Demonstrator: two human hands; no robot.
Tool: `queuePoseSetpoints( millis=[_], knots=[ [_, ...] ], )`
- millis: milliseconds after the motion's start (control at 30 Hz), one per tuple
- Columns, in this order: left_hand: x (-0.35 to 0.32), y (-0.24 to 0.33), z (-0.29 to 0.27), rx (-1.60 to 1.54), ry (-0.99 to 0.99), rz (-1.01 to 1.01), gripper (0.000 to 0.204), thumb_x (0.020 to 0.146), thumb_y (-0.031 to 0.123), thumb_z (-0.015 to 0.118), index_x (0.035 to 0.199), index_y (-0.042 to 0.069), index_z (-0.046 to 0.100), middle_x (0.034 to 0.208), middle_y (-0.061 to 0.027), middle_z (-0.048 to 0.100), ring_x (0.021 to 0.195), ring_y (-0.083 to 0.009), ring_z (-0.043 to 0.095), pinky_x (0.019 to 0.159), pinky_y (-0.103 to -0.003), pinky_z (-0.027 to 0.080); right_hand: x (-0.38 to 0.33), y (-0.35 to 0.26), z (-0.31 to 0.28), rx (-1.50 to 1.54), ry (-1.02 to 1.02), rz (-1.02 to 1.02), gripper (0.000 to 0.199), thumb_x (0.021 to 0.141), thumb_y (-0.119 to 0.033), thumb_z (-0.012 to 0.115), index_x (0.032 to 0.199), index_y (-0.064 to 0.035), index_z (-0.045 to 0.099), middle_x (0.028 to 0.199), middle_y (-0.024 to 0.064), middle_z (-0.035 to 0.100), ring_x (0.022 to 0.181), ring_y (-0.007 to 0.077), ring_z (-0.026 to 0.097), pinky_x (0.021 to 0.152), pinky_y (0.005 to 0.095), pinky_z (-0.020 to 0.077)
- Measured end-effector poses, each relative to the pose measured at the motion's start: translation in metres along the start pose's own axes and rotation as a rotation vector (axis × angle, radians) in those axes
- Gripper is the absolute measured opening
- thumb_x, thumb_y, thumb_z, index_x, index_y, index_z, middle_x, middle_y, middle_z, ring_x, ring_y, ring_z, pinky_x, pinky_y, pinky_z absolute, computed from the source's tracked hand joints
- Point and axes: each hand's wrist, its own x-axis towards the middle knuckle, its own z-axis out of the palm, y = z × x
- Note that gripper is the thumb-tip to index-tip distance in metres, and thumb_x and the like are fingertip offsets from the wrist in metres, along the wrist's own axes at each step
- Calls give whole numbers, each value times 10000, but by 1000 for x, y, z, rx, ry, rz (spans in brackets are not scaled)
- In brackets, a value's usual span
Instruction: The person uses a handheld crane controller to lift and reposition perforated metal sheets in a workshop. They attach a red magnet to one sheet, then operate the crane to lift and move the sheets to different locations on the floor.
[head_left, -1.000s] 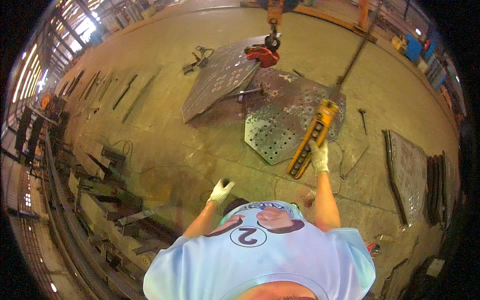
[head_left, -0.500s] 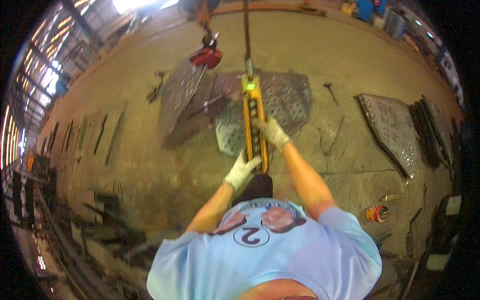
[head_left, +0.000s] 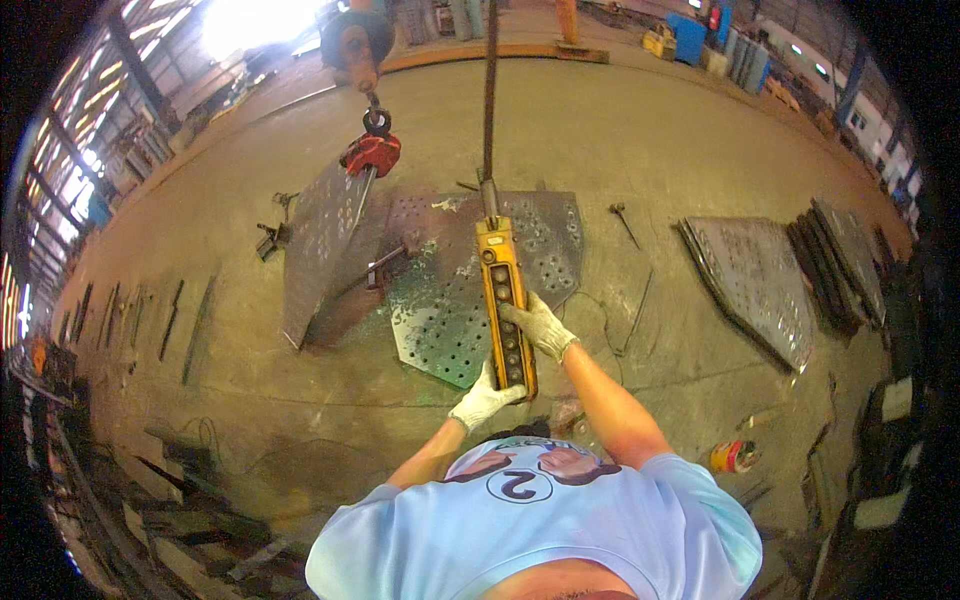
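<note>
**Both gloved hands on the hanging yellow pendant**

A person in a light blue shirt (head_left: 540,520) stands on a concrete shop floor (head_left: 640,130), both hands in white gloves and raised in front of the chest. Between them hangs a long yellow pendant (head_left: 503,300) with a column of dark buttons down its face; it dangles from a dark cable (head_left: 490,90) that rises to the top of the view.

The left hand (head_left: 485,398) cups the pendant's lower end from the left, its grip pressed together on the casing near the bottom. The right hand (head_left: 540,325) lies against the pendant's right side at about mid-height, fingers (head_left: 518,313) curled onto the button face, its grip likewise pinching the casing.

Beyond the pendant, a perforated steel plate (head_left: 450,320) lies flat on the floor, rusty at the far side and greenish nearer the person. To its left a second plate (head_left: 320,240) hangs tilted on edge, gripped at its top by a red clamp (head_left: 372,153) that hangs from a hook (head_left: 358,45); its low corner is at or near the floor, though I cannot tell whether it touches.

Well off to the right lie more perforated plates (head_left: 760,285) in a stack. A small red-and-yellow can (head_left: 733,457) sits on the floor near the person's right side. Steel offcuts (head_left: 150,500) crowd the left edge.
</note>
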Motion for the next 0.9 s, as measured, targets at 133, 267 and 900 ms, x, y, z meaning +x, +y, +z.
queuePoseSetpoints(
  millis=[133, 267, 900],
  knots=[
    [47, -12, 13, -31, -88, 31, 962, 793, 271, 799, 1483, 17, 179, 1328, -123, 514, 1211, -195, 498, 1047, -335, 396, 35, 19, -39, 30, 28, 35, 516, 886, -244, 690, 1288, -1, 476, 1136, 113, 623, 998, 198, 592, 898, 352, 486],
    [80, 5, 45, 113, 125, -58, 913, 826, 367, 749, 1476, -1, 224, 1326, -159, 532, 1209, -232, 515, 1029, -333, 407, 65, 29, -79, 243, -5, 22, 439, 894, -185, 680, 1252, -12, 493, 1098, 93, 633, 954, 175, 605, 842, 341, 513],
    [119, 51, 166, 32, 467, -98, 913, 853, 408, 701, 1468, -69, 222, 1424, -205, 434, 1306, -240, 429, 1097, -328, 332, 85, 0, -159, 345, -174, 22, 390, 875, -153, 680, 1199, -20, 509, 979, 80, 647, 781, 184, 643, 666, 329, 554]
  ],
)
